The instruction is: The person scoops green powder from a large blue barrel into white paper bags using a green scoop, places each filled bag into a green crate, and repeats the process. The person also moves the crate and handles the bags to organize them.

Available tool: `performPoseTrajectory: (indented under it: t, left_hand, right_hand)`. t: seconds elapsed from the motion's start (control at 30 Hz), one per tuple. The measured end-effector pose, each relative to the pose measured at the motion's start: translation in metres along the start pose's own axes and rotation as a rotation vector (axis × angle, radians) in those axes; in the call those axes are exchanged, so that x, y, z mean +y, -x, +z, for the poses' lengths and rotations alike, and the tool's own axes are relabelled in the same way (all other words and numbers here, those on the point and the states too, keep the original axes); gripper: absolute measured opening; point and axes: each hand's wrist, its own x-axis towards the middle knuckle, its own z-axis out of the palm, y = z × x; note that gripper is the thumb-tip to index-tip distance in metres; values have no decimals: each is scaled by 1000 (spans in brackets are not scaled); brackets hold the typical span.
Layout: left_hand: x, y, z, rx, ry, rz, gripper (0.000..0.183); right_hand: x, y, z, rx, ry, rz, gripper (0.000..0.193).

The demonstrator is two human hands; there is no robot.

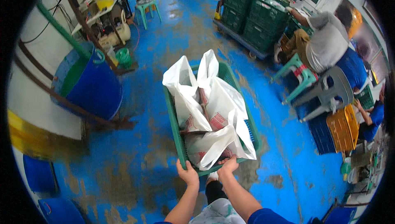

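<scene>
A green plastic crate (174, 130) is held out in front of me over the blue floor. Several white plastic bags (183, 85) with red print stand in it, their tops sticking up past the rim. My left hand (188, 174) is closed on the crate's near left corner. At the near edge, further right, my right hand (228, 166) grips the rim beside a white bag. The lower parts of the bags are hidden by the crate and by one another.
Stacked dark green crates (263, 18) stand on a dolly (238, 39) at the far right. People sit right, near a green stool (298, 76) and grey stool (329, 90). On the left are a big blue barrel (96, 88) and a metal frame (70, 104). Worn blue floor (144, 84) runs ahead.
</scene>
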Motion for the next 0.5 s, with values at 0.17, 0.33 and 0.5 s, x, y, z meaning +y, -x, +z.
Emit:
performPoseTrajectory:
  t: [0.17,0.33,0.5]
  left_hand:
    - [72,-185,157,74,-49,-33,36]
    - [136,-390,291,97,-62,18,29]
    - [189,-600,425,2,-11,82,27]
  right_hand:
    - [-38,-49,205,-435,428,114,44]
    - [-85,-154,426,-249,714,-1029,38]
    - [-76,-225,686,-243,894,-813,34]
